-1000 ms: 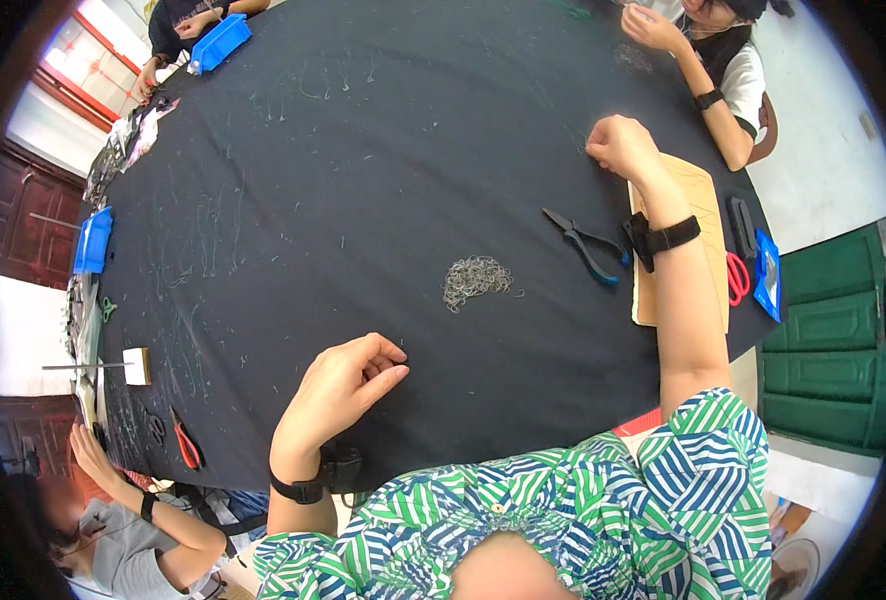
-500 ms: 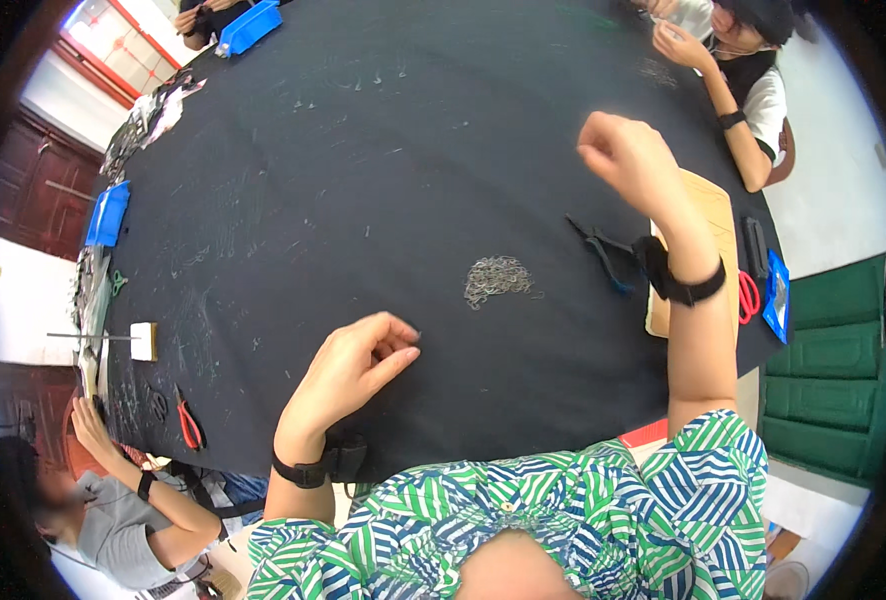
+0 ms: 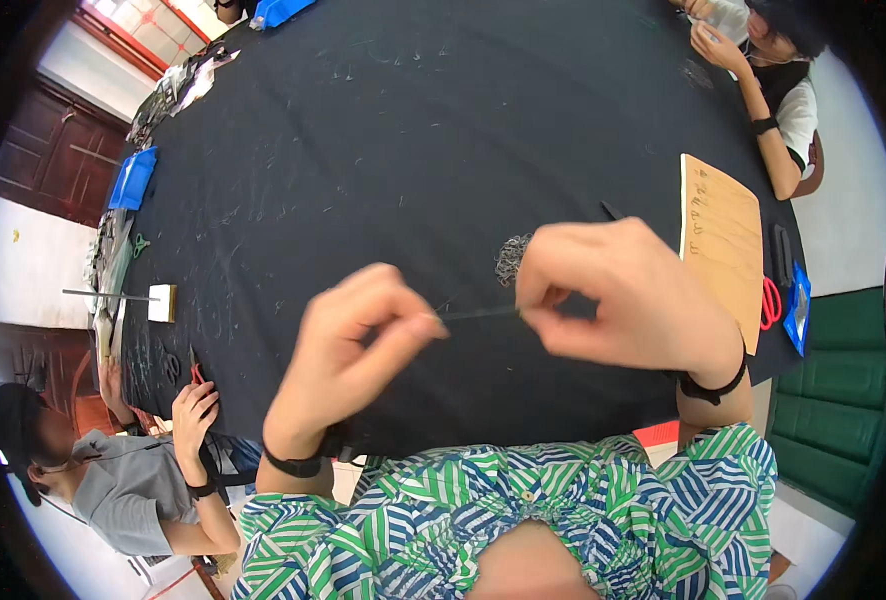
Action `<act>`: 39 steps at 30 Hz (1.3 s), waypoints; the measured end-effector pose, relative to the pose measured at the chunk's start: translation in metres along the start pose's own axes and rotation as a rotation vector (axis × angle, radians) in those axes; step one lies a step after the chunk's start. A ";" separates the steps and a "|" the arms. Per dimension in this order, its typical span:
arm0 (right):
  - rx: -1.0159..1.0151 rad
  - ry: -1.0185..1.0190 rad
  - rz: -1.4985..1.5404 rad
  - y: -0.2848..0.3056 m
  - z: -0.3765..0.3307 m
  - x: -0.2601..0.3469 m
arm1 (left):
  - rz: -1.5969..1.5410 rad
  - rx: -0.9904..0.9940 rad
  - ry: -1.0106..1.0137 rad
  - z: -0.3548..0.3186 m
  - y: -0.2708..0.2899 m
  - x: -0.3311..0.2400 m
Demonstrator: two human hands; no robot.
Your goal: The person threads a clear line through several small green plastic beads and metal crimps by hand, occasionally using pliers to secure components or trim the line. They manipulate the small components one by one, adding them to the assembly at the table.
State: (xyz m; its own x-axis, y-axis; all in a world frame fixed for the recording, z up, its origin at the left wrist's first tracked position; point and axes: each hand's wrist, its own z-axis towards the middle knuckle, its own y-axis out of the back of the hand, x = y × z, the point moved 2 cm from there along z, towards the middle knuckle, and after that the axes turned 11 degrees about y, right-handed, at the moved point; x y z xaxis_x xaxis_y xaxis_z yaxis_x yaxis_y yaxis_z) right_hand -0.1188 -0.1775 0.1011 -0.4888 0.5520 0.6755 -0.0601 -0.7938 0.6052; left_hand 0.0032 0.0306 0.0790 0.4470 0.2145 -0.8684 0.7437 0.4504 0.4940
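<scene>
A thin, pale thread (image 3: 483,314) is stretched between my two hands above the black cloth. My left hand (image 3: 358,345) pinches one end between thumb and fingertips. At the other end, my right hand (image 3: 628,295) is closed with finger and thumb together. Just beyond it lies a small pile of bent wire pieces (image 3: 510,262), partly covered by the right hand. The dark tip of a pair of pliers (image 3: 611,210) shows behind that hand; the rest is hidden.
To the right lie a tan board (image 3: 723,240), red-handled scissors (image 3: 770,304) and a blue packet (image 3: 797,312). At the left are a blue bin (image 3: 133,178), a white block with a rod (image 3: 162,303), and a co-worker's hand (image 3: 195,415) by red pliers. Another person sits far right.
My right hand has swung in from the far right to meet my left. The thread now shows taut between them. The left co-worker's hand has reached the red pliers. The view has shifted slightly.
</scene>
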 end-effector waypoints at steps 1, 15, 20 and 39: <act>-0.032 -0.028 -0.057 0.002 -0.004 -0.007 | -0.020 -0.097 0.092 -0.005 0.005 0.006; -0.038 -0.176 0.095 -0.035 -0.008 -0.042 | 0.163 -0.154 0.323 -0.004 0.001 0.023; -0.056 0.000 0.245 -0.059 -0.007 -0.051 | 0.045 -0.044 0.273 0.007 -0.016 0.014; -0.076 -0.443 0.673 -0.039 -0.033 -0.071 | 0.086 -0.220 0.448 -0.025 0.028 0.031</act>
State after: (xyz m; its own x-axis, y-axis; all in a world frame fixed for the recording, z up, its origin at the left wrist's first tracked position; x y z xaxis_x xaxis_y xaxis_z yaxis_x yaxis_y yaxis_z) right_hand -0.1102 -0.1941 0.0161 -0.0520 -0.0131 0.9986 0.0575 -0.9983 -0.0101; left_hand 0.0253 0.0718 0.0651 0.2091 0.5882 -0.7812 0.5694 0.5762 0.5863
